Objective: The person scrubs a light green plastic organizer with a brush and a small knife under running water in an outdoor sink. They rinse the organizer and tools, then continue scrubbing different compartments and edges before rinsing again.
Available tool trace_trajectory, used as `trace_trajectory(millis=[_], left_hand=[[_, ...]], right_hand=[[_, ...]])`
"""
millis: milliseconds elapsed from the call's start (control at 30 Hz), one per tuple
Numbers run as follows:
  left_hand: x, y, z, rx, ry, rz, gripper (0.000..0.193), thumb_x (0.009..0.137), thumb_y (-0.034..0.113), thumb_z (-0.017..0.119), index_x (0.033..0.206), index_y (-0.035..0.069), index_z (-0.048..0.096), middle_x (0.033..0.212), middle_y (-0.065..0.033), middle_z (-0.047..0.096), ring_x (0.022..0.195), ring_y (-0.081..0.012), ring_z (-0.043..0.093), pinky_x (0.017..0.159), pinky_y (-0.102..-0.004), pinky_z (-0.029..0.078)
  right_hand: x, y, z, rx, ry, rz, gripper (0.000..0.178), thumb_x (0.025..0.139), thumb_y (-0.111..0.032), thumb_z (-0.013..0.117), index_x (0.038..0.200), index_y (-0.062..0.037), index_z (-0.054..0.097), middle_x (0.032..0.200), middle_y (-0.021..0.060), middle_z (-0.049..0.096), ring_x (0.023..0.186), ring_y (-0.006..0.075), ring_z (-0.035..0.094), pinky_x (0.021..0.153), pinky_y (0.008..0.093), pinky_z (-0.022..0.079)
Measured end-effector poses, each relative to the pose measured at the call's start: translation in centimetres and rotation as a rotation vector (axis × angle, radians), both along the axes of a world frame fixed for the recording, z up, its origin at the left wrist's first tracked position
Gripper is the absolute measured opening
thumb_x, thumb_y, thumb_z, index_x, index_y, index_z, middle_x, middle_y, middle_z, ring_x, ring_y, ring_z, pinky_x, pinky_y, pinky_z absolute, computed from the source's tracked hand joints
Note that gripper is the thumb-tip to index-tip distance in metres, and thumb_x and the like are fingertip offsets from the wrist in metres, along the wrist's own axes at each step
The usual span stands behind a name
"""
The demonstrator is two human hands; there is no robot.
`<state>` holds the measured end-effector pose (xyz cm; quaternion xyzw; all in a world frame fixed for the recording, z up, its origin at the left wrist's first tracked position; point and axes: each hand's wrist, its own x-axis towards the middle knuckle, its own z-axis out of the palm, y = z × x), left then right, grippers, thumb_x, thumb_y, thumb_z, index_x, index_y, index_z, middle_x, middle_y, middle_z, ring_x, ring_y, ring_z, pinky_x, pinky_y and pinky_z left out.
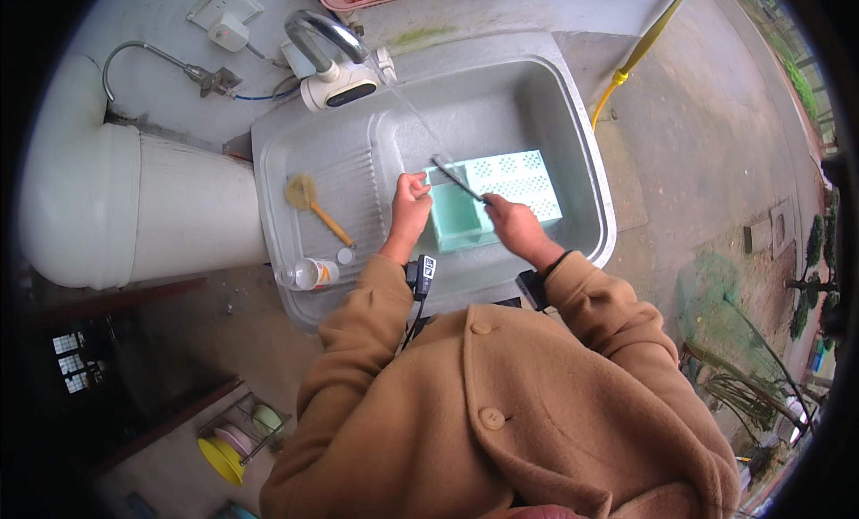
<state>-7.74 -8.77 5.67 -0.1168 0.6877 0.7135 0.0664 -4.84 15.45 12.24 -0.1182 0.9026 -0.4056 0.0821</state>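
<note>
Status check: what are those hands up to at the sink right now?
Right hand holds dark utensil under tap stream. Left hand grips mint basket. Nothing blocking.

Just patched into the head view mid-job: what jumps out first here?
The pale green slotted basket in the grey sink, with water streaming from the tap onto it. The left hand is at the basket's near left edge; the right hand holds a thin dark tool over it. A wooden-handled brush lies on the ribbed drainboard at left.

A thin dark knife [458,179] slants across the sink, blade up-left under the water stream. Beneath it lies a pale green perforated basket [501,197], tilted.
</note>
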Motion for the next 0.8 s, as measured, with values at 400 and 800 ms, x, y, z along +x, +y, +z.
trace_trajectory(millis=[400,800], left_hand=[[-4.0,4.1,-1.1,-0.405,-0.406,0.031,0.083,0.074,0.031,0.083,0.135,-0.006,0.039,0.14,-0.0244,0.043,0.125,-0.0347,0.05,0.102,-0.0422,0.044],[0.4,3.6,-0.1,-0.244,-0.744,-0.26,0.054,0.083,0.013,0.053,0.134,-0.001,0.047,0.133,-0.0228,0.049,0.113,-0.0427,0.055,0.075,-0.0603,0.052]], right_hand=[[1.2,8.1,-3.7,-0.058,-0.304,-0.444,0.035,0.097,-0.021,0.052,0.123,0.0003,0.06,0.074,0.0171,0.067,0.064,0.025,0.067,0.067,0.0374,0.053],[1.7,5.4,-3.7,0.597,-0.064,0.005,0.056,0.094,-0.016,0.046,0.149,-0.0173,0.036,0.07,0.0135,0.066,0.063,0.0323,0.066,0.057,0.0453,0.051]])
